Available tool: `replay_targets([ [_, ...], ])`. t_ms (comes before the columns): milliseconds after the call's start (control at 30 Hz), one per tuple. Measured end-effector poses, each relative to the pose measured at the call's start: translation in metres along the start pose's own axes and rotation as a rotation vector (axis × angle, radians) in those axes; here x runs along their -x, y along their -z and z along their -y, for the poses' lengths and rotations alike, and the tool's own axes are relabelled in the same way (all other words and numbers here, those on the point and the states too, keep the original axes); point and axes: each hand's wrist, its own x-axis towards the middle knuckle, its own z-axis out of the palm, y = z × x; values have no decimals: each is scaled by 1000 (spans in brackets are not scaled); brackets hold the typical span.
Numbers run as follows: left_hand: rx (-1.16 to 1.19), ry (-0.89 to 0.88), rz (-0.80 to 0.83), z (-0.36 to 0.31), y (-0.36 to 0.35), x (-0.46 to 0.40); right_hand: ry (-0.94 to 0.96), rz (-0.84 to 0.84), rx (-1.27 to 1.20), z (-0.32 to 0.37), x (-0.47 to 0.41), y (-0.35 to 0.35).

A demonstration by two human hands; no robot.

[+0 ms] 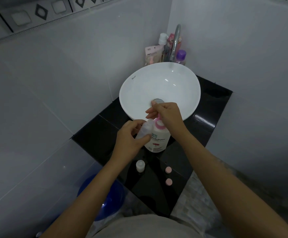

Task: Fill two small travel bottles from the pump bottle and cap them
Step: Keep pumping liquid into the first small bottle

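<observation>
A white pump bottle (158, 138) with a pink pump head stands on the black counter (91, 133) in front of the basin. My right hand (167, 114) rests on top of the pump head, fingers curled over it. My left hand (131, 136) holds a small clear travel bottle (145, 129) tilted, its mouth up close to the pump spout. A second small travel bottle (140, 166) stands upright and uncapped nearer to me. Two pink caps (168, 169) (168, 181) lie on the counter to its right.
A white round basin (136, 86) sits behind the pump bottle, with a chrome tap (175, 43) over it. Several toiletry bottles and packets (163, 48) crowd the back corner. A blue bucket (105, 201) stands on the floor at the lower left. Tiled walls close in on both sides.
</observation>
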Motion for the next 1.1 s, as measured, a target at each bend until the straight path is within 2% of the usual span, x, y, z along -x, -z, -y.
replay_targets([
  [267, -66, -20, 5, -3, 1, 0, 17, -1, -9, -2, -1, 0],
  [500, 25, -40, 12, -11, 4, -3, 5, -10, 2, -2, -2, -1],
  [700, 158, 16, 50, -8, 4, -2, 38, -5, 31, -5, 1, -1],
  [1100, 202, 64, 118, -1, 8, -3, 18, 13, 140, -11, -2, 1],
])
